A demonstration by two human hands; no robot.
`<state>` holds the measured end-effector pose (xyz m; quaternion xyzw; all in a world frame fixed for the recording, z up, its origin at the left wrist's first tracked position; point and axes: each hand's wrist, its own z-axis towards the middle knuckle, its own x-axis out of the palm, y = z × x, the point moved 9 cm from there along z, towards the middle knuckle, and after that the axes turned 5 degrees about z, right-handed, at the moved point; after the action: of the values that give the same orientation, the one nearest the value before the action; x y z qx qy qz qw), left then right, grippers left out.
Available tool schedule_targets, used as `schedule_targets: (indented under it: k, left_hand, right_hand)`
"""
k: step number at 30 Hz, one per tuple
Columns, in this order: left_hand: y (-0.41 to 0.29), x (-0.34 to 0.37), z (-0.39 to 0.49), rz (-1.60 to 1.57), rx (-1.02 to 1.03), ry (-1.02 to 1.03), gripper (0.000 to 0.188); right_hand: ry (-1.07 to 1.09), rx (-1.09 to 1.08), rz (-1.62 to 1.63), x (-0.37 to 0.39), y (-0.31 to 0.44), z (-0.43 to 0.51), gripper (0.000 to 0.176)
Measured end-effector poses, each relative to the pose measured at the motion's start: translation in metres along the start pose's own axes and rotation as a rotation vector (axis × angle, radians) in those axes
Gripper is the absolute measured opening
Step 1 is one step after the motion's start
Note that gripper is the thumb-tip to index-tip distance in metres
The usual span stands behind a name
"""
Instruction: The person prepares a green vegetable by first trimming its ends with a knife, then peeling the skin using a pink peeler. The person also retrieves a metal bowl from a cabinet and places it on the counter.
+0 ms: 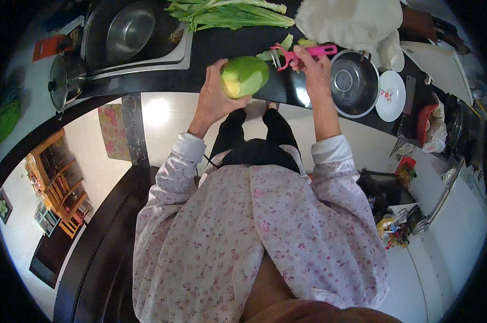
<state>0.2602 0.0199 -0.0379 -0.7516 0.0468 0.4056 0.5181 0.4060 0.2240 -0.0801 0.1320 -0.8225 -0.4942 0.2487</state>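
My left hand [217,95] grips a large green fruit or vegetable [247,76] from its left side, above the counter's front edge. Most of its surface is smooth green, with pale peeled areas and a yellowish patch at the lower left. In my right hand [317,72] is a pink peeler [298,55], its metal blade pointing left, a short gap away from the green skin. Strips of peel [286,42] lie on the dark counter behind the peeler.
Leafy greens [235,16] lie at the counter's back. A sink [187,52] holding a metal basin [131,30] is at the left. To the right are a metal bowl [354,87], a white plate [391,97], a cleaver [409,95] and a pale cloth [348,20].
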Motion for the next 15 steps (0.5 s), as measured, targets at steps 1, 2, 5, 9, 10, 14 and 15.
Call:
schedule_targets:
  k: [1, 2, 5, 9, 10, 14, 15]
  left_hand:
    - [0.000, -0.001, 0.003, 0.017, -0.008, 0.000, 0.099]
    - [0.000, -0.001, 0.004, 0.019, 0.002, -0.001, 0.099]
    - [-0.002, 0.001, 0.005, 0.004, 0.022, -0.002, 0.097]
    - [-0.003, -0.002, 0.007, -0.004, 0.036, -0.027, 0.092]
    - [-0.004, -0.002, 0.008, 0.008, 0.045, -0.030, 0.092]
    - [0.004, 0.001, 0.010, 0.016, 0.023, 0.024, 0.099]
    - [0.003, 0.000, 0.012, 0.016, 0.014, 0.032, 0.099]
  right_hand:
    - [0.052, -0.017, 0.020, 0.013, 0.010, -0.001, 0.020]
    - [0.126, -0.011, 0.024, 0.029, 0.016, -0.010, 0.017]
    - [0.343, -0.064, -0.066, 0.065, 0.020, -0.024, 0.014]
    - [0.439, -0.064, -0.152, 0.087, 0.019, -0.036, 0.009]
    - [0.437, -0.056, -0.144, 0.088, 0.015, -0.035, 0.009]
    - [0.472, -0.088, -0.163, 0.095, 0.016, -0.037, 0.009]
    - [0.483, -0.089, -0.178, 0.097, 0.017, -0.038, 0.009]
